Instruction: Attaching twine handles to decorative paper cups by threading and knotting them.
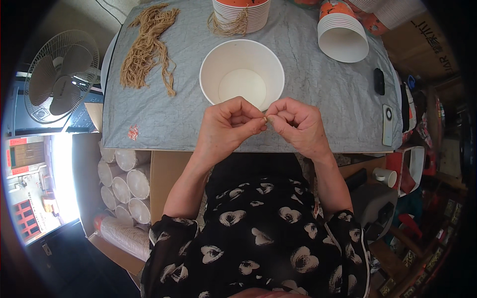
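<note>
Fingers pinch together, left hand and right hand; on what, I can't tell. A white tub stands beyond.

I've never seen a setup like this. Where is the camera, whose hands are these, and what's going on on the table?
There is no robot here. The one picture comes from a wide fisheye camera on a person's head, looking down, so straight edges bend. The wearer's bare left hand and right hand meet fingertip to fingertip; whatever they pinch is too small to make out. Just beyond them, on a grey table cover, stands an open white tub. Farther back are a bundle of tan cord and a stack of tubs; a phone lies at the right.
</note>
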